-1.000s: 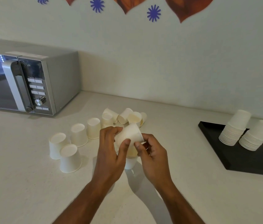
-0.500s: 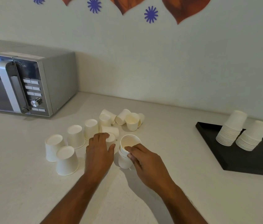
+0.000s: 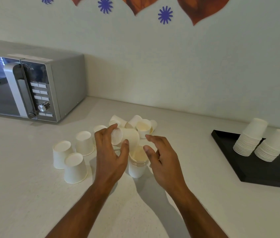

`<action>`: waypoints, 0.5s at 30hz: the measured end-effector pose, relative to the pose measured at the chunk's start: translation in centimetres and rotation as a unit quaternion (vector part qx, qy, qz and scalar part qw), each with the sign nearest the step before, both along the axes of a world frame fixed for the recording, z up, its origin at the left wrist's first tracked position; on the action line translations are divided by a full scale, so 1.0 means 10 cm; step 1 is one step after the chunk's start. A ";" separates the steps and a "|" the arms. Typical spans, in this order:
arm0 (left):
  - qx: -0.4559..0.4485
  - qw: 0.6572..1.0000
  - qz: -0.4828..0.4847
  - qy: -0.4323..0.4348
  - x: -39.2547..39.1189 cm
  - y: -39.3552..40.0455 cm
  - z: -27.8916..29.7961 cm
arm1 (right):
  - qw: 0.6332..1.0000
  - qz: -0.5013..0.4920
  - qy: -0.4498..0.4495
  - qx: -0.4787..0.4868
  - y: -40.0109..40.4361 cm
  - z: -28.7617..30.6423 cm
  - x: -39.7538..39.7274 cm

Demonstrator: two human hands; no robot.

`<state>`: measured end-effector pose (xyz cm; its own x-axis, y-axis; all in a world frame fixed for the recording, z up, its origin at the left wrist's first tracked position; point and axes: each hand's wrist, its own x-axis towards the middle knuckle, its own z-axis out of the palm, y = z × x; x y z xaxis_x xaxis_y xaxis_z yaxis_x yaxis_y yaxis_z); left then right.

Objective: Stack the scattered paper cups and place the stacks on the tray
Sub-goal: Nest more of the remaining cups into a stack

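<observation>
Head view | your left hand (image 3: 111,152) pinches a small white paper cup (image 3: 127,137) tipped sideways, likely to turn it mouth-up | right hand (image 3: 161,157) spread, empty, beside the upright nested cup stack (image 3: 137,162) below | black tray (image 3: 249,170) well right on the worktop (image 3: 32,194).

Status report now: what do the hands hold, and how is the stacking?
Left hand holds one cup on its side. Right hand open beside upright stack. Two stacks on tray. Loose cups remain.
</observation>
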<state>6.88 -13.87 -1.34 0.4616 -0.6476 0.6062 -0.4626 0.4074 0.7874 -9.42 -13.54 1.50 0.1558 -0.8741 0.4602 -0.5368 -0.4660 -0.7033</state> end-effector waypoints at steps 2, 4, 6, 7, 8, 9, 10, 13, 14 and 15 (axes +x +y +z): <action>-0.020 0.999 -0.026 0.003 -0.04 0.03 0.04 | 0.996 0.023 -0.062 0.058 0.01 0.06 0.06; -0.025 0.998 -0.063 -0.017 -0.05 0.04 0.03 | 0.988 0.027 -0.110 0.101 0.00 0.10 0.09; -0.013 0.994 -0.096 -0.050 -0.03 0.07 0.00 | 0.982 0.018 -0.151 0.109 -0.01 0.12 0.07; -0.004 0.992 -0.102 -0.068 -0.02 0.08 -0.01 | 0.982 0.009 -0.159 0.101 -0.02 0.11 0.06; 0.006 0.991 -0.099 -0.088 0.01 0.10 -0.02 | 0.983 -0.003 -0.158 0.089 -0.02 0.11 0.03; 0.012 0.990 -0.085 -0.108 0.04 0.11 -0.03 | 0.986 -0.015 -0.150 0.074 -0.03 0.10 0.01; 0.014 0.990 -0.058 -0.126 0.09 0.13 -0.06 | 0.990 -0.023 -0.132 0.052 -0.03 0.09 -0.02; 0.012 0.982 0.076 -0.174 0.28 0.17 -0.13 | 0.998 -0.023 0.002 -0.053 -0.01 0.06 -0.10; 0.026 0.976 0.120 -0.181 0.35 0.19 -0.15 | 0.995 -0.020 0.062 -0.081 -0.01 0.03 -0.11; 0.050 0.971 0.154 -0.179 0.40 0.21 -0.16 | 0.988 -0.018 0.118 -0.100 -0.01 0.00 -0.12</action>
<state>10.85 -11.78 -2.97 0.4138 -0.5761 0.7049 -0.8011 0.1373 0.5825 -10.63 -13.68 1.49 0.2506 -0.7761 0.5787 -0.6934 -0.5611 -0.4521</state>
